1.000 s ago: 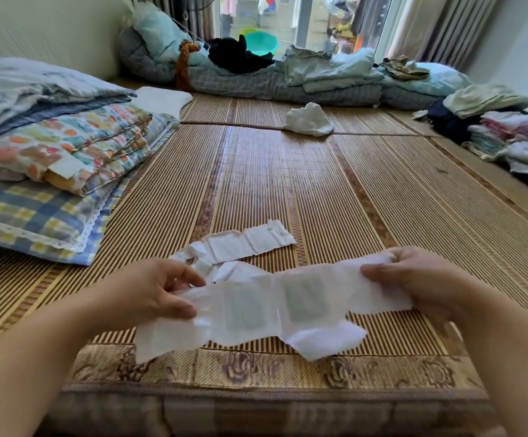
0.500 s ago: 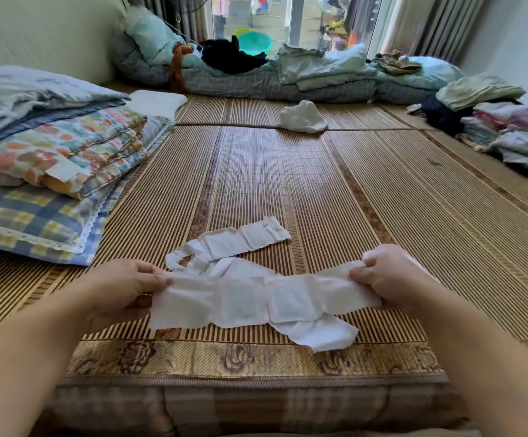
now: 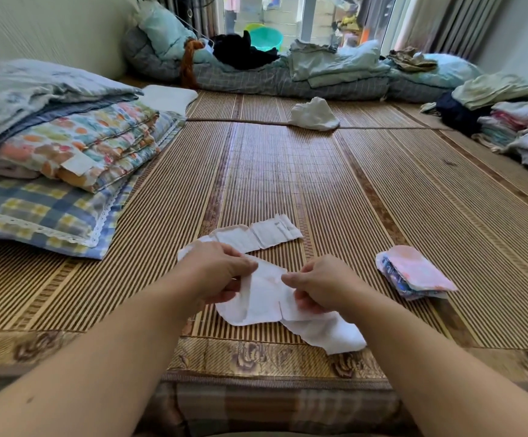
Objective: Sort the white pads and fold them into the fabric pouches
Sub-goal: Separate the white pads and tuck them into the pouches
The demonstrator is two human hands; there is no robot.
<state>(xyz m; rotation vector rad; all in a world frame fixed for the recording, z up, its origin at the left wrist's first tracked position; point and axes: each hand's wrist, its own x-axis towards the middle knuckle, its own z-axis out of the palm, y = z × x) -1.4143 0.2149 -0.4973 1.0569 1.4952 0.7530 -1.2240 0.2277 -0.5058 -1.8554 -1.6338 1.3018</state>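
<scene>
Nearest lay a brocade border (image 3: pixel 256 354), woven with brown and gold flowers. Just beyond it the left hand (image 3: pixel 221 269) and the right hand (image 3: pixel 322 287) met over a white pad (image 3: pixel 262 301), a thin, soft, quilted strip with rounded corners and stitched edges. Each grip was clamped on it: the left thumb and fingers pinched its left part and the right pinched its right part, so the cloth bunched between the two hands. Its long axis ran left to right, and its lower edge sagged onto the mat.

A second pad (image 3: pixel 329 334) of the same cloth trailed from under the right hand toward the near right; whether it was joined to the held one could not be told. A segmented pad strip (image 3: pixel 256 236) lay flat just beyond the left hand, slanting from left to far right. To the right, apart from the hands, sat a flat stack of fabric pouches (image 3: pixel 414 272), pink-printed with a rounded far end. All rested on a ribbed bamboo mat (image 3: pixel 288 171).

Farther left were folded quilts (image 3: pixel 76 143), farther still a crumpled white cloth (image 3: pixel 314 115), and at the far right folded clothes (image 3: pixel 521 124).
</scene>
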